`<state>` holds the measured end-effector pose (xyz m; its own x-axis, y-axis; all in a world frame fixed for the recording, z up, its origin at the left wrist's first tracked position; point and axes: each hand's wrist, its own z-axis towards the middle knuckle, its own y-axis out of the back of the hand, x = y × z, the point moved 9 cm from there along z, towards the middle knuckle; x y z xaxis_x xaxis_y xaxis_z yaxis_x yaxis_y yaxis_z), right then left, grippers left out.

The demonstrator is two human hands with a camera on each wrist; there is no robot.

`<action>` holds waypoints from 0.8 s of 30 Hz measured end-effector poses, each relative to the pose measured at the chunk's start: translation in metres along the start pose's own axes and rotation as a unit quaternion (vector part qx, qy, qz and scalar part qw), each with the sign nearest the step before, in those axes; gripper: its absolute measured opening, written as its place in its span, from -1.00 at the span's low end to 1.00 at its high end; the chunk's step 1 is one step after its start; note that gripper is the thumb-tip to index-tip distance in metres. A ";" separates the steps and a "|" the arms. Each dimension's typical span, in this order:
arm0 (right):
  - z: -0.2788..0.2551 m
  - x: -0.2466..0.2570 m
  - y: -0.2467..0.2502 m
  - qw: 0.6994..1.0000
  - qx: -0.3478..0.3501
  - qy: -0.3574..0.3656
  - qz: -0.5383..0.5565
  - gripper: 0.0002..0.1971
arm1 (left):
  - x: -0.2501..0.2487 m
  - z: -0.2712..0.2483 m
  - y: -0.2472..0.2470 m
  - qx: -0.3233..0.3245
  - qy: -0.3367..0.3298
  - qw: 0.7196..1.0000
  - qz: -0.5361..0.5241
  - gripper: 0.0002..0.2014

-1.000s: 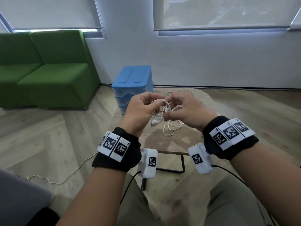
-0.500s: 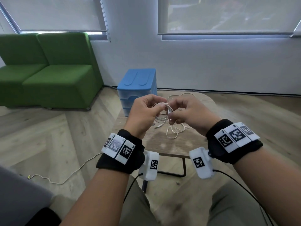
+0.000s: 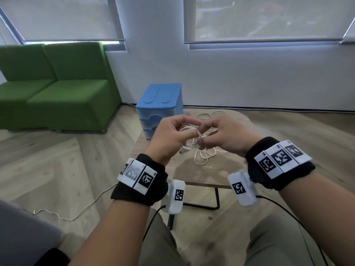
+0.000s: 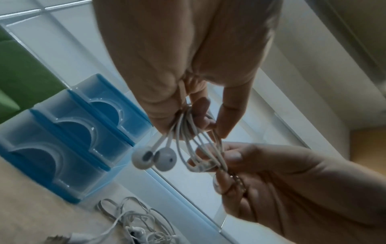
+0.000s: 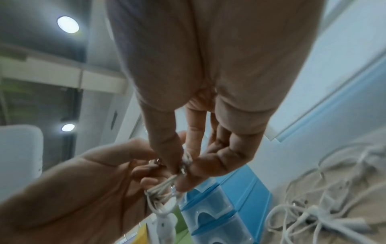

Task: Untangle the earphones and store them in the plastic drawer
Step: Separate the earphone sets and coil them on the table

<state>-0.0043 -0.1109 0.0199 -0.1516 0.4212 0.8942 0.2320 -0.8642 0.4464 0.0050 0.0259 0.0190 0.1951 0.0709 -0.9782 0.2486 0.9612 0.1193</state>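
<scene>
Both hands hold a coiled bundle of white earphones (image 3: 189, 136) above the small wooden table (image 3: 172, 169). My left hand (image 3: 172, 132) grips the looped cable, and two earbuds (image 4: 154, 158) dangle below its fingers. My right hand (image 3: 219, 134) pinches the other side of the bundle (image 5: 183, 162) between thumb and fingers. The blue plastic drawer unit (image 3: 159, 108) stands at the table's far left corner with its three translucent drawers (image 4: 69, 145) closed. More tangled white cables (image 3: 203, 156) lie on the table under the hands.
A green sofa (image 3: 57, 89) stands at the left against the wall. A loose white cable (image 3: 76, 210) runs over the wooden floor. More white cable loops (image 3: 209, 115) lie at the table's far edge. My knees are below the table's near edge.
Both hands stay together on the bundle, and their fingers have shifted slightly along the coil. The camera has tilted a little, so the scene sits lower in the frame.
</scene>
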 end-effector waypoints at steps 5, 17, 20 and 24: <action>-0.001 0.009 -0.001 0.991 0.037 0.013 -0.131 -0.86 | -0.003 0.004 -0.002 -0.007 -0.022 0.994 0.103 -0.77; 0.000 -0.010 -0.003 0.971 0.088 0.012 -0.224 -0.68 | -0.009 -0.001 -0.019 0.113 -0.082 0.950 0.280 -0.75; 0.001 -0.017 -0.008 0.983 0.096 0.011 -0.158 -0.76 | 0.006 0.000 -0.015 0.113 -0.031 0.970 0.211 -0.72; 0.010 -0.026 -0.013 0.992 0.091 -0.022 -0.087 -0.89 | 0.018 0.001 -0.006 0.097 0.018 0.987 0.130 -0.72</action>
<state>0.0060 -0.1077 -0.0086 -0.1642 0.5743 0.8020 0.3762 -0.7151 0.5891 0.0085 0.0215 0.0009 0.2441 0.3216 -0.9149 0.3728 0.8398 0.3947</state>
